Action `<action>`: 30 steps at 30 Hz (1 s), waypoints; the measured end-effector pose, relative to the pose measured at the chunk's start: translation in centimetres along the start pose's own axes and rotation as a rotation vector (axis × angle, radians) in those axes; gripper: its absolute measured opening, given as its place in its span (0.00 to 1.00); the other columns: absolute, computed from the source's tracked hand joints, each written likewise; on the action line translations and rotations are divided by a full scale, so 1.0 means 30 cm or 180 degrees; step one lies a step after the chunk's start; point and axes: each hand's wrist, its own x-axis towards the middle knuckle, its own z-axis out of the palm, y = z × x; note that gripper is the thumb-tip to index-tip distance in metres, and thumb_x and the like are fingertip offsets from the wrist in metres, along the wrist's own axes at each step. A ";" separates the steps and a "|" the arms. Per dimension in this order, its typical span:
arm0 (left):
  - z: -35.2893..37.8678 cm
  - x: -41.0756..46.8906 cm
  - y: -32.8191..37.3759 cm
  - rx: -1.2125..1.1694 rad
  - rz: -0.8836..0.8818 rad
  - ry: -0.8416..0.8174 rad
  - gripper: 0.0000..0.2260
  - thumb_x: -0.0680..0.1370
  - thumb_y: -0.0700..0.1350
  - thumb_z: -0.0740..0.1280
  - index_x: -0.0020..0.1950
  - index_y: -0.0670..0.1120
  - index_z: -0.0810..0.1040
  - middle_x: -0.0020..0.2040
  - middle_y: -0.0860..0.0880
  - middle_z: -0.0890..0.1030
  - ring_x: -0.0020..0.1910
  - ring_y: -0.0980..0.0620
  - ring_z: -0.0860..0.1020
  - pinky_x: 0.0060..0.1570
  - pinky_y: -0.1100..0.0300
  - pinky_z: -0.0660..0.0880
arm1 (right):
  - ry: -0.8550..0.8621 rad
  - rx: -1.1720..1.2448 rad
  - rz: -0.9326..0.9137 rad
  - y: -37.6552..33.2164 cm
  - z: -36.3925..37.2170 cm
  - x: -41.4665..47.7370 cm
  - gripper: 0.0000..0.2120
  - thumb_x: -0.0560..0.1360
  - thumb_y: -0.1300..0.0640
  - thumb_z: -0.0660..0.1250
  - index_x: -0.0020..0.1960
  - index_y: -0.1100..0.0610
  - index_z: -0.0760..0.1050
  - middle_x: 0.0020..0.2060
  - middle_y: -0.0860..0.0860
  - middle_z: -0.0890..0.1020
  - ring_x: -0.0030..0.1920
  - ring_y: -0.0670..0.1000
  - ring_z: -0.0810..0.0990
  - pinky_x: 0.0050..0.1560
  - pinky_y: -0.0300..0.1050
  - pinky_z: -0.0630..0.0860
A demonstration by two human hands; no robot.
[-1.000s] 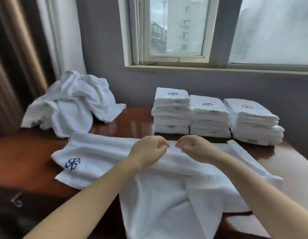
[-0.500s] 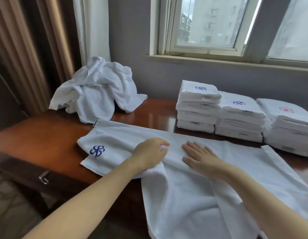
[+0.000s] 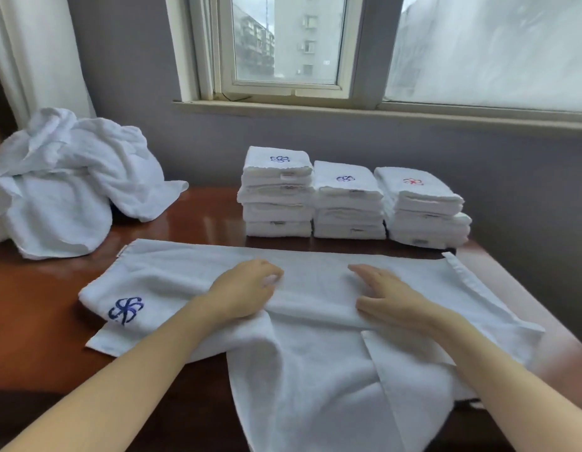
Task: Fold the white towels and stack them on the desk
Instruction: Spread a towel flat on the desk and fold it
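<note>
A long white towel [image 3: 315,282] with a blue flower emblem at its left end lies folded lengthwise across the brown desk [image 3: 38,305]. Part of it hangs over the near edge. My left hand [image 3: 244,291] rests on the towel left of centre, fingers curled with cloth bunched beneath it. My right hand [image 3: 384,296] lies flat on the towel, fingers spread, a short gap from the left. Behind stand three stacks of folded white towels [image 3: 348,200]. A heap of unfolded white towels [image 3: 64,184] sits at the far left.
A grey wall and a window sill [image 3: 348,109] run behind the desk. Curtains hang at the far left. The desk's right edge slopes away beside the towel's right end.
My hands were pinched together over the towel, then went down onto it. They have since slid apart, the right one flat. The view has swung rightward.
</note>
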 end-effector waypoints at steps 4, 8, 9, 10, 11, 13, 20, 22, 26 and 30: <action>-0.079 0.033 -0.012 0.0494 -0.0348 -0.0268 0.21 0.77 0.40 0.62 0.69 0.53 0.74 0.68 0.52 0.73 0.66 0.50 0.72 0.64 0.53 0.72 | 0.0225 0.0019 0.0272 0.045 -0.082 -0.056 0.36 0.61 0.47 0.67 0.69 0.40 0.66 0.63 0.43 0.72 0.63 0.42 0.70 0.63 0.48 0.72; -0.115 0.042 -0.036 0.1274 -0.0621 -0.0245 0.11 0.75 0.52 0.68 0.56 0.52 0.79 0.55 0.53 0.78 0.55 0.50 0.76 0.51 0.56 0.76 | 0.0116 -0.0573 0.0426 0.070 -0.123 -0.058 0.24 0.68 0.45 0.71 0.63 0.44 0.73 0.59 0.42 0.72 0.60 0.47 0.73 0.55 0.45 0.72; -0.117 0.043 -0.041 0.1278 -0.0637 -0.0201 0.08 0.75 0.54 0.69 0.51 0.52 0.79 0.51 0.54 0.79 0.52 0.51 0.77 0.47 0.57 0.76 | 0.0093 -0.0602 0.0447 0.070 -0.135 -0.057 0.21 0.69 0.45 0.72 0.61 0.45 0.75 0.57 0.43 0.73 0.57 0.48 0.74 0.54 0.44 0.73; -0.116 0.043 -0.044 0.1265 -0.0626 -0.0165 0.07 0.75 0.55 0.69 0.45 0.52 0.79 0.46 0.55 0.80 0.48 0.51 0.78 0.43 0.59 0.75 | 0.0085 -0.0622 0.0446 0.068 -0.143 -0.058 0.17 0.69 0.45 0.73 0.57 0.45 0.77 0.54 0.43 0.75 0.54 0.47 0.75 0.52 0.44 0.74; -0.113 0.042 -0.046 0.1278 -0.0611 -0.0139 0.08 0.75 0.55 0.69 0.41 0.52 0.77 0.42 0.55 0.80 0.45 0.52 0.78 0.40 0.60 0.73 | 0.0103 -0.0654 0.0431 0.064 -0.151 -0.062 0.13 0.69 0.46 0.73 0.53 0.45 0.78 0.51 0.43 0.76 0.51 0.47 0.76 0.50 0.44 0.75; -0.105 0.041 -0.047 0.1321 -0.0606 -0.0101 0.10 0.75 0.55 0.68 0.39 0.51 0.75 0.40 0.55 0.79 0.44 0.52 0.78 0.37 0.60 0.70 | 0.0168 -0.0781 0.0382 0.060 -0.158 -0.068 0.06 0.70 0.48 0.72 0.45 0.45 0.77 0.43 0.41 0.78 0.45 0.47 0.77 0.43 0.42 0.75; -0.116 0.014 -0.081 0.1283 -0.0881 -0.0252 0.05 0.78 0.54 0.65 0.49 0.53 0.75 0.49 0.56 0.80 0.50 0.52 0.78 0.47 0.58 0.74 | 0.0170 -0.1299 0.0568 0.080 -0.186 -0.100 0.06 0.72 0.54 0.66 0.40 0.44 0.71 0.44 0.42 0.79 0.46 0.49 0.76 0.38 0.42 0.71; -0.117 0.007 -0.082 0.1242 -0.0954 -0.0128 0.06 0.81 0.51 0.61 0.51 0.50 0.73 0.48 0.53 0.80 0.48 0.50 0.78 0.45 0.56 0.73 | 0.0393 -0.1434 0.0625 0.071 -0.183 -0.102 0.06 0.73 0.56 0.63 0.40 0.46 0.71 0.45 0.43 0.78 0.46 0.51 0.76 0.35 0.41 0.67; -0.169 0.012 -0.080 0.0487 -0.1113 0.0748 0.07 0.83 0.49 0.55 0.47 0.49 0.67 0.32 0.50 0.82 0.36 0.49 0.80 0.44 0.54 0.75 | 0.1124 -0.0603 0.0823 0.057 -0.228 -0.118 0.04 0.78 0.53 0.60 0.47 0.50 0.73 0.42 0.48 0.80 0.43 0.55 0.79 0.43 0.46 0.76; -0.267 0.018 -0.079 -0.0018 -0.0843 0.1618 0.06 0.82 0.52 0.60 0.47 0.51 0.70 0.38 0.50 0.82 0.43 0.46 0.80 0.47 0.49 0.75 | 0.1640 0.0054 0.0691 0.046 -0.309 -0.139 0.05 0.79 0.52 0.63 0.48 0.53 0.73 0.39 0.52 0.83 0.43 0.57 0.82 0.50 0.52 0.79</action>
